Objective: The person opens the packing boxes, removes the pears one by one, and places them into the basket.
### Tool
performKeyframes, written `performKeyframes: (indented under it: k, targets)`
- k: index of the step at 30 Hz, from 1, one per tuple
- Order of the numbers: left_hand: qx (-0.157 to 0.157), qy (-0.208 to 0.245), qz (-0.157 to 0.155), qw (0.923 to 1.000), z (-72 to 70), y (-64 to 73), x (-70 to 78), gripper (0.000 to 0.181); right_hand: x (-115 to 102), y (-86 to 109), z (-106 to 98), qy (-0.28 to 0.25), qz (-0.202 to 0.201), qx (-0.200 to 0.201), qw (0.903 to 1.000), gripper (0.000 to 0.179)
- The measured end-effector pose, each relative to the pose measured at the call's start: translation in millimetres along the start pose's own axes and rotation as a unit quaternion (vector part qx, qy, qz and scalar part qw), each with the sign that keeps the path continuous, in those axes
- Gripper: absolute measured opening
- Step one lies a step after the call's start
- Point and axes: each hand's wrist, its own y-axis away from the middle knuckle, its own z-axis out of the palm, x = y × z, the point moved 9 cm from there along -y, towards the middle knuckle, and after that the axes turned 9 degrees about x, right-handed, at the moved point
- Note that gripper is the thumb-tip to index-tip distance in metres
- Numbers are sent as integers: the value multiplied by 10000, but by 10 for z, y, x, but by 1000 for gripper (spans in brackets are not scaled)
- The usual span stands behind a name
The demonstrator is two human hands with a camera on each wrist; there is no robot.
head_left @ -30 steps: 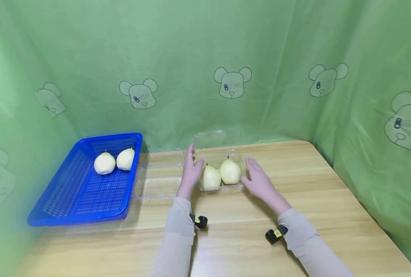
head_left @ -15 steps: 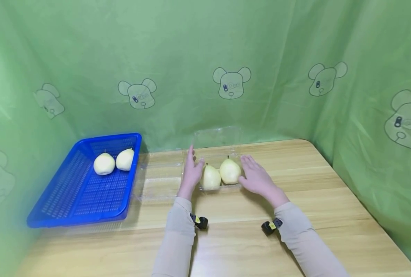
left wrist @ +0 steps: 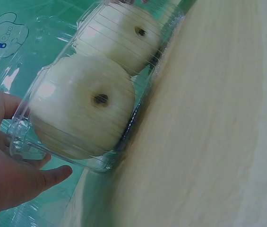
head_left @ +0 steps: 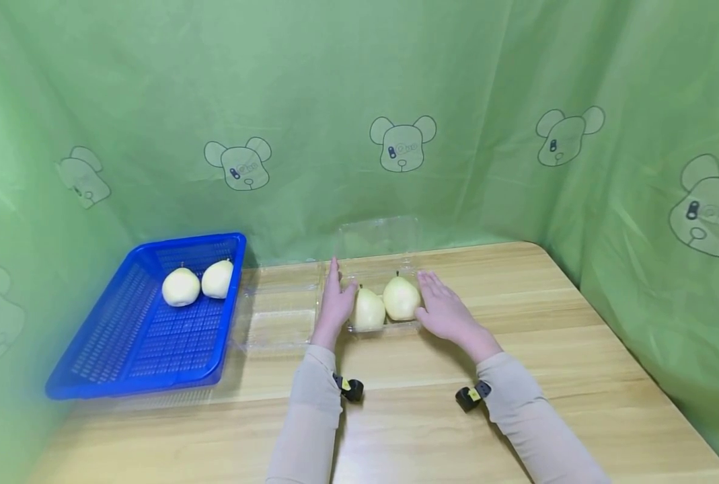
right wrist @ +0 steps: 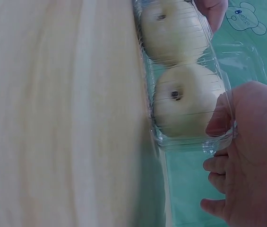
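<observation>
Clear plastic is shining around two pale pears, the left pear point(head_left: 368, 310) and the right pear point(head_left: 401, 298), which are sitting side by side in a box point(head_left: 393, 327) on the far part of the wooden counter point(head_left: 407, 430). Its lid point(head_left: 379, 236) is standing up on the far side, looking a bit taller than a second ago. The right hand point(head_left: 446, 312) is now touching the box's right side instead of hovering off to its right. The left hand point(head_left: 333, 302) is staying at the left side. Both hands are keeping their fingers mostly straight, so the box seems to be getting steadied from both sides.

The counter's far edge is running close behind the box, along the green curtain point(head_left: 311, 67), so there is little room that way. A second clear box point(head_left: 280, 329) is lying just left of the left hand, and a blue basket point(head_left: 138, 385) with two more pears point(head_left: 181, 287) is crowding the left. Wide wood is stretching to the right and near sides, giving the arms more space.
</observation>
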Motion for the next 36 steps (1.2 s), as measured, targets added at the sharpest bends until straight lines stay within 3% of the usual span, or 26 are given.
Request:
performKeyframes:
  k: [36]
  targets:
    - [-94, -179, -156, 9997, -5, 6, -51, 75, -27, 12, -9, 25, 14, 63, 10000, 73]
